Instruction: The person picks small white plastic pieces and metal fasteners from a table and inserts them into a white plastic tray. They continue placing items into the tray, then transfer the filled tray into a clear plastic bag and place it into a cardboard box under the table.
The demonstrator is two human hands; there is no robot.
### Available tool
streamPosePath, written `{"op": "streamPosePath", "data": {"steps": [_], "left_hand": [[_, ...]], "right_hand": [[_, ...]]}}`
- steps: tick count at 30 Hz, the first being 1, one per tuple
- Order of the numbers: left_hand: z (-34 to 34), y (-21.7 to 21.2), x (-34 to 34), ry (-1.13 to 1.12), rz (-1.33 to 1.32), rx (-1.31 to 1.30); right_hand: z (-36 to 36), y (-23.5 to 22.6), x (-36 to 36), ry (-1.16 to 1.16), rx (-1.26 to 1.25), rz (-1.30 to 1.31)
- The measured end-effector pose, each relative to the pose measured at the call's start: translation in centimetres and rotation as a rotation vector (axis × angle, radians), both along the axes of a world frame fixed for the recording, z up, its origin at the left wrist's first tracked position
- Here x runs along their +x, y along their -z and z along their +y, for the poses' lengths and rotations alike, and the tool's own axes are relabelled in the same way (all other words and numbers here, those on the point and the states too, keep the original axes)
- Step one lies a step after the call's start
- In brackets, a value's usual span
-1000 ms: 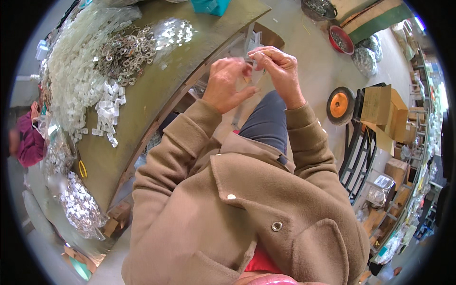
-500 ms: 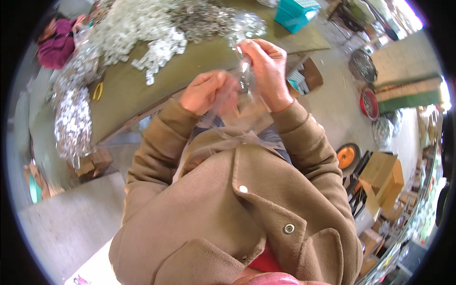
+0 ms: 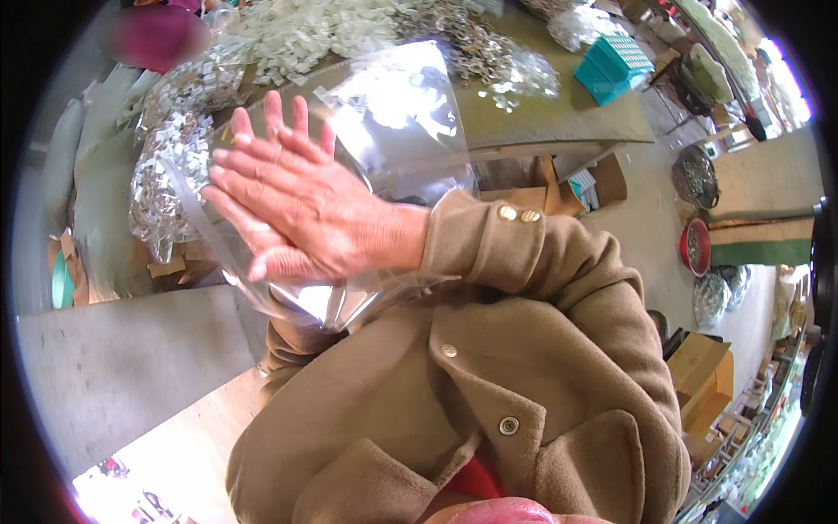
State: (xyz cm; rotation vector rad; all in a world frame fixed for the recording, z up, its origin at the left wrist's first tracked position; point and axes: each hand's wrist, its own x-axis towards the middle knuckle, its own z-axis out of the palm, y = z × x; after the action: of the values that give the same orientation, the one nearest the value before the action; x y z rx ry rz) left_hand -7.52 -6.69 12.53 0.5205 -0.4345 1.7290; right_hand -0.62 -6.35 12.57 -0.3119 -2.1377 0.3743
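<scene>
My right hand [image 3: 319,205] lies flat across my left hand, palm down, its fingers stretched toward the left. Behind it my left hand [image 3: 273,113] points away from me with straight, slightly spread fingers; its palm and wrist are mostly covered. A large clear plastic bag [image 3: 393,113] spreads around both hands, shining at its far right part and again below the wrists. Whether my left hand is inside the bag or just against it, I cannot tell. Neither hand has its fingers closed on anything.
The green-topped table [image 3: 559,118] carries a heap of small whitish pieces [image 3: 297,35], a pile of metal-looking pieces [image 3: 476,44] and a teal basket [image 3: 614,70]. A filled clear bag [image 3: 170,175] hangs at its left. An open carton [image 3: 602,183] stands below.
The clear plastic, bunched between my hands before, is now spread wide. My right hand has moved left and down onto my left hand, and both have opened flat. The view has shifted left.
</scene>
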Motion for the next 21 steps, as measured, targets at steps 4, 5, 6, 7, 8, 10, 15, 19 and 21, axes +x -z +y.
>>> {"op": "streamPosePath", "data": {"steps": [4,5,6,7,8,10,15,19,21], "left_hand": [[-1.3,-1.5,-1.9,-0.256,0.455,-0.598],[-1.4,-1.4,-2.0,-0.093,0.342,-0.409],[-0.3,-1.4,-2.8,-0.176,0.232,-0.263],[1.0,-1.5,-3.3,-0.174,0.052,-0.047],[1.2,-1.8,-4.9,-0.15,0.078,0.011],[1.3,-2.5,-7.3,-0.251,0.143,-0.011],[-1.5,-3.8,-9.4,-0.145,0.267,-0.118],[-2.8,-5.5,-12.9,-0.637,0.566,-0.52],[-2.9,-5.7,-14.7,-0.689,0.583,-0.609]], "right_hand": [[5.1,-2.8,-2.2,0.276,-0.046,0.108],[5.1,-3.3,-2.8,0.254,-0.051,0.186],[4.2,-3.4,-3.4,0.184,-0.04,0.191],[2.7,-3.4,-3.9,0.118,-0.082,0.149],[1.3,-3.4,-4.5,0.058,-0.124,-0.013],[0.6,-3.3,-5.4,-0.115,-0.063,0.098],[6.4,-4.6,-9.5,-0.123,-0.055,0.257],[7.8,-6.1,-12.5,-0.216,0.103,0.214],[8.3,-6.8,-13.2,-0.504,-0.316,0.252]]}}
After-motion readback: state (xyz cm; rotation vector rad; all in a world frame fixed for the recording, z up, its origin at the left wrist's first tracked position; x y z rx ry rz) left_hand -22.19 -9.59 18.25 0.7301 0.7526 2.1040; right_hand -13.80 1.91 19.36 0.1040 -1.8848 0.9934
